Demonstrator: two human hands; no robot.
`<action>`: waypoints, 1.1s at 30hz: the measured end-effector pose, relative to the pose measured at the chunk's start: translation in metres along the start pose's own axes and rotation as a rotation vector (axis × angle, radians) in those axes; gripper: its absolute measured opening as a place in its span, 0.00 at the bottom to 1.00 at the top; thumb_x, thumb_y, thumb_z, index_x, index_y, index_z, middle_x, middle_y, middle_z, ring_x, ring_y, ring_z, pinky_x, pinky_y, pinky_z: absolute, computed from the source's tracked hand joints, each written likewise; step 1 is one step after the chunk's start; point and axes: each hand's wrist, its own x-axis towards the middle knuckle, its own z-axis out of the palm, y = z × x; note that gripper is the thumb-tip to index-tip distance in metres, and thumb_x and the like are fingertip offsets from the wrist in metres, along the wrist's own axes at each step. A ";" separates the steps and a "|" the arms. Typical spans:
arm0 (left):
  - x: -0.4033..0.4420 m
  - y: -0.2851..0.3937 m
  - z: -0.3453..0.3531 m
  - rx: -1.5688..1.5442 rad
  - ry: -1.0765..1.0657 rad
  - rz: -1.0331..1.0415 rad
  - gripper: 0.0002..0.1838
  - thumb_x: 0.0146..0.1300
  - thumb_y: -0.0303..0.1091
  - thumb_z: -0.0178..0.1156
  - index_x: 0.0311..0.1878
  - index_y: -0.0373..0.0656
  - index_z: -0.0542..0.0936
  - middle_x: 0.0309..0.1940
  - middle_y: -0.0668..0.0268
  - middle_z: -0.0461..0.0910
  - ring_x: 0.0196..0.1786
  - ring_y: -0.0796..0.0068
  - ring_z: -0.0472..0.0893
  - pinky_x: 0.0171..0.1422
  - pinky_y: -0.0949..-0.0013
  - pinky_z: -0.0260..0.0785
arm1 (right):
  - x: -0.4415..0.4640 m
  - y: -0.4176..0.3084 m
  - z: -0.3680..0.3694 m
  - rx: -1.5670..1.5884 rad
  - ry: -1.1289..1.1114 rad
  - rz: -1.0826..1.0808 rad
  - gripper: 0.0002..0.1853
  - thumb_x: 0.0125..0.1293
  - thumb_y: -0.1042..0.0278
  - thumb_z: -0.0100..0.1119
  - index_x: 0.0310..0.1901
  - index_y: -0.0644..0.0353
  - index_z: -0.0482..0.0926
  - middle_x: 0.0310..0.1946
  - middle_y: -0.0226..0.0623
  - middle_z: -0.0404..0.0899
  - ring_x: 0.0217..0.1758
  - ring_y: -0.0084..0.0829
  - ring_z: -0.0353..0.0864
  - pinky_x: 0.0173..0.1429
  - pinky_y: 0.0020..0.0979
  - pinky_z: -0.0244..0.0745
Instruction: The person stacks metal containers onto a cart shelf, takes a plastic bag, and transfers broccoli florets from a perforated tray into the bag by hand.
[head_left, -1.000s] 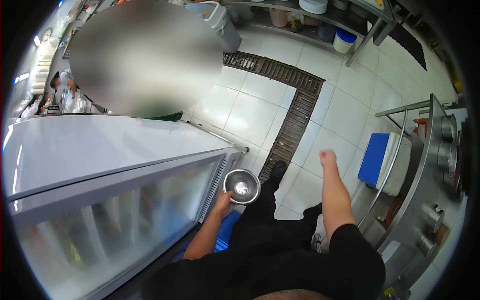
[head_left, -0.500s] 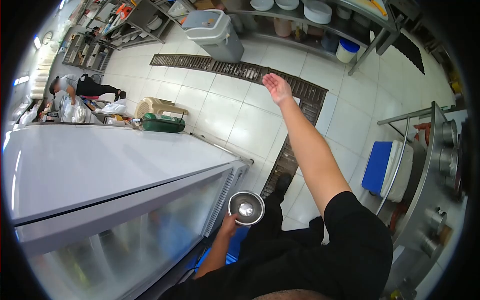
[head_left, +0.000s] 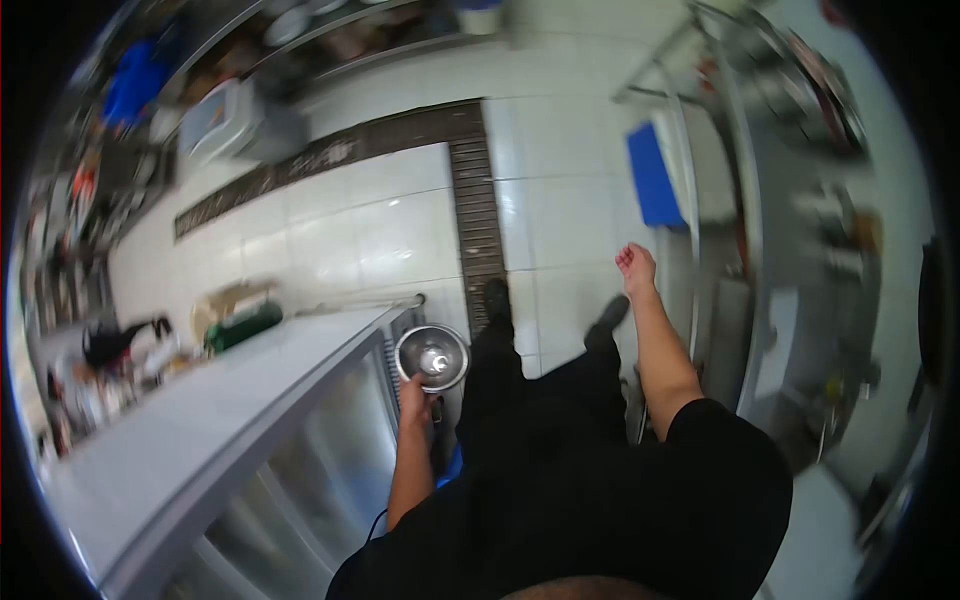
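Observation:
A round stainless steel bowl (head_left: pixel 446 340) is tilted toward me at the left of my body, and a shiny patch shows in its bottom. My left hand (head_left: pixel 413 395) grips its near rim. Beyond the bowl stands the corner of a fridge with glass doors (head_left: pixel 330 430). My right hand (head_left: pixel 636 264) hangs over the tiled floor with its fingers curled in, and I see nothing in it. The closest thing to that hand is a cooler box with a blue side (head_left: pixel 655 175), which it does not touch.
A metal counter (head_left: pixel 745 200) with blurred pots runs along the right. A dark drain grate (head_left: pixel 472 210) crosses the floor ahead. Further off are a grey bin (head_left: pixel 245 125), a green cylinder (head_left: pixel 243 327) near the fridge, and a low shelf (head_left: pixel 370 50).
My view has turned to the right and is blurred. The right arm has dropped from its outstretched reach, and its open fingers have curled. My left hand still holds the bowl.

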 end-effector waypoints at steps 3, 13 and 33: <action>0.050 -0.004 -0.022 -0.006 -0.149 -0.160 0.29 0.59 0.24 0.54 0.68 0.38 0.72 0.54 0.54 0.82 0.49 0.55 0.87 0.42 0.47 0.84 | -0.092 -0.081 -0.079 0.085 0.036 -0.245 0.04 0.72 0.67 0.64 0.42 0.55 0.79 0.31 0.28 0.79 0.32 0.22 0.78 0.37 0.29 0.78; -0.099 0.062 0.120 0.255 -0.401 -0.123 0.33 0.59 0.27 0.50 0.72 0.36 0.68 0.66 0.50 0.76 0.66 0.45 0.79 0.68 0.32 0.73 | -0.326 -0.268 -0.431 0.495 0.678 -0.858 0.05 0.70 0.73 0.60 0.46 0.58 0.79 0.34 0.33 0.80 0.29 0.26 0.77 0.33 0.29 0.77; -0.175 -0.041 0.335 0.749 -0.273 -0.154 0.16 0.63 0.28 0.55 0.53 0.33 0.79 0.50 0.54 0.84 0.51 0.54 0.85 0.56 0.52 0.79 | 0.024 -0.125 -0.590 -1.006 0.913 0.032 0.20 0.70 0.60 0.56 0.58 0.60 0.84 0.60 0.52 0.82 0.64 0.52 0.82 0.70 0.50 0.73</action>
